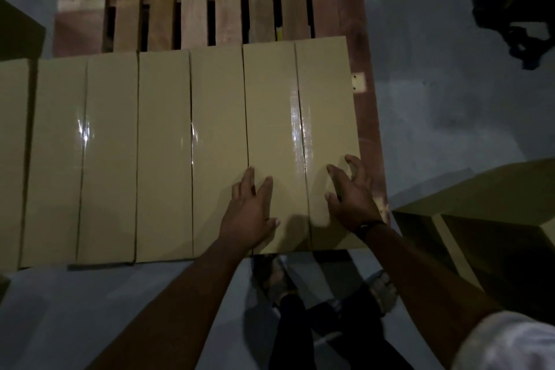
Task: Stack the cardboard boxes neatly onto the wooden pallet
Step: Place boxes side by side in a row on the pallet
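Observation:
A row of taped tan cardboard boxes lies side by side across the near half of the wooden pallet (pixel 192 12). The rightmost box (pixel 300 93) has a glossy tape seam down its middle. My left hand (pixel 250 213) rests flat, fingers apart, on the near left part of that box's top. My right hand (pixel 350 194) hovers or touches near its right edge, fingers spread. Neither hand grips anything. The middle box (pixel 192 129) and the left box (pixel 81 144) sit flush beside it. The pallet's far slats are bare.
More tan boxes (pixel 486 219) stand on the grey floor at the right. Another box corner (pixel 18 30) shows at the far left. A dark cart or machine (pixel 516 0) stands at the upper right. My feet (pixel 279 279) are by the pallet's near edge.

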Motion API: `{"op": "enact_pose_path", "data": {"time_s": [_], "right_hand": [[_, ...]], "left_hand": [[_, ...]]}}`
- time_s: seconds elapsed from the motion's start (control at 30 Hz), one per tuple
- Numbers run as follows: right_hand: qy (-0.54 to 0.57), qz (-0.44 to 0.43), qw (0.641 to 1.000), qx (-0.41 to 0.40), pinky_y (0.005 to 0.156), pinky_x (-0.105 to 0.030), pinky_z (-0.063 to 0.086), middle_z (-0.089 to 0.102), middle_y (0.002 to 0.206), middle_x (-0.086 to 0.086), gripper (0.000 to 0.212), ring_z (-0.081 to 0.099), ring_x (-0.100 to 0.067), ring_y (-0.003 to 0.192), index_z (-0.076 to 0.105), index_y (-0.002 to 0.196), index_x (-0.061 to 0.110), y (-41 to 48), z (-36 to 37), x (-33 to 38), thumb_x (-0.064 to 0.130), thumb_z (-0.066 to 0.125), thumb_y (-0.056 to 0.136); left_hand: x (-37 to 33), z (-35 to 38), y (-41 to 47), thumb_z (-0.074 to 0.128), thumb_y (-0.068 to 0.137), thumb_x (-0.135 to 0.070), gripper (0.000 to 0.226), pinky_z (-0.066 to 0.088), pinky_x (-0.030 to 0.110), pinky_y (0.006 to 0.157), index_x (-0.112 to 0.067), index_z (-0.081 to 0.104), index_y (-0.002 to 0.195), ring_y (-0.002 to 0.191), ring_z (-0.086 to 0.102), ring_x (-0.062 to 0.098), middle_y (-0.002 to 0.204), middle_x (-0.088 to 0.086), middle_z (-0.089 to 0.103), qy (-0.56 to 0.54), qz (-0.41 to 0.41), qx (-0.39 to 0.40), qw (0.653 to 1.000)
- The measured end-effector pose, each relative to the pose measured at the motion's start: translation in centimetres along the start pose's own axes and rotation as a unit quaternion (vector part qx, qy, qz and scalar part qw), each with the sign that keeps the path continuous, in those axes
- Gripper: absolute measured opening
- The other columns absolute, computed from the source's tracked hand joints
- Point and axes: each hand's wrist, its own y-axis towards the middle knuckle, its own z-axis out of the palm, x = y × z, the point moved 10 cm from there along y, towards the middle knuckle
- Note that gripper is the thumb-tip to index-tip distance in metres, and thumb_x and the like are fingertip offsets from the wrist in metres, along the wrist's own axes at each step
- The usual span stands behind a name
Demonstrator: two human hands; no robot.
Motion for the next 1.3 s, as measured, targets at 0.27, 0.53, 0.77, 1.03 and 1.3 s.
{"op": "enact_pose_path", "data": {"time_s": [0.27, 0.53, 0.77, 1.03, 1.3], "right_hand": [[-0.127, 0.015, 0.988, 0.083, 0.119, -0.056, 0.014, -0.015, 0.165, 0.007, 0.074, -0.014, -0.034, 0.151, 0.022, 0.155, 0.036, -1.7, -0.3, 1.0, 0.034, 0.064, 0.094], [-0.176, 0.025, 0.978, 0.109, 0.117, -0.063, 0.012, -0.018, 0.165, 0.002, 0.078, -0.018, -0.037, 0.15, 0.018, 0.156, 0.037, -5.0, 1.3, 0.5, 0.045, 0.062, 0.093], [-0.21, 0.0, 0.974, 0.09, 0.118, -0.064, 0.013, -0.021, 0.165, -0.001, 0.092, -0.021, -0.04, 0.149, 0.008, 0.158, 0.034, -8.3, 4.4, -1.1, 0.057, 0.062, 0.087], [-0.208, -0.053, 0.976, 0.035, 0.119, -0.054, 0.017, -0.006, 0.168, -0.004, 0.085, -0.007, -0.031, 0.153, 0.02, 0.158, 0.03, -11.8, 4.8, -3.0, 0.043, 0.068, 0.09], [-0.109, -0.023, 0.994, 0.01, 0.111, -0.034, 0.035, -0.012, 0.167, 0.001, 0.081, 0.022, -0.027, 0.146, 0.025, 0.157, 0.032, -14.3, 4.1, -6.1, 0.022, 0.071, 0.091]], "left_hand": [[-0.4, 1.3, -1.6, 0.074, 0.084, -0.049, 0.107, 0.025, 0.047, 0.121, -0.03, 0.003, 0.162, 0.15, 0.002, 0.036, 0.166, 0.008, -0.023, 0.072, 0.022, 0.003, 0.997], [-0.3, 2.8, -5.0, 0.077, 0.083, -0.046, 0.111, 0.028, 0.045, 0.119, -0.027, 0.001, 0.162, 0.149, 0.005, 0.036, 0.166, 0.011, -0.02, 0.109, 0.052, 0.016, 0.993], [1.1, 4.3, -8.1, 0.073, 0.086, -0.014, 0.097, 0.043, 0.042, 0.111, -0.026, 0.013, 0.162, 0.147, 0.014, 0.033, 0.17, 0.006, -0.005, 0.096, 0.073, -0.023, 0.992], [2.2, 4.6, -8.6, 0.082, 0.079, -0.011, 0.086, 0.035, 0.044, 0.117, -0.01, 0.04, 0.153, 0.144, 0.031, 0.031, 0.164, 0.008, 0.029, 0.046, 0.07, -0.081, 0.993], [2.4, 4.0, -8.6, 0.084, 0.078, -0.017, 0.09, 0.036, 0.046, 0.116, -0.012, 0.038, 0.155, 0.145, 0.032, 0.031, 0.163, 0.004, 0.032, 0.063, 0.083, -0.083, 0.991]]}}
